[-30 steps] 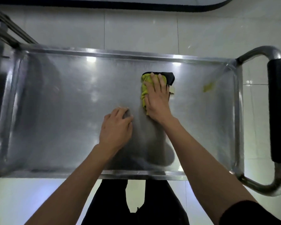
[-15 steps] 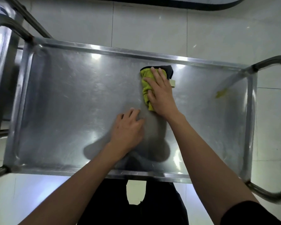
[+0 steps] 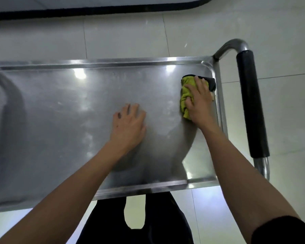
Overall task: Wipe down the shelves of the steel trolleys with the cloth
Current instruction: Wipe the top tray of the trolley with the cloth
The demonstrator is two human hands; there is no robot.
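Pressing down with its fingers spread and bent over the fabric, the right hand holds the cloth against the shelf of the steel trolley. That cloth is yellow-green (with a dark layer peeking out at its far edge) and lies bunched in the shelf's far right corner, just beside the raised rim. Toward the middle of the shelf, the left hand rests palm down on the bare metal with fingers splayed and relaxed, holding nothing, well apart from the cloth. Beyond the right rim runs the trolley's handle, a steel tube with a black grip sleeve. Bright spots of light reflect off the shelf near its far edge. Pale floor tiles surround the trolley, and the person's dark trousers show below the near edge.
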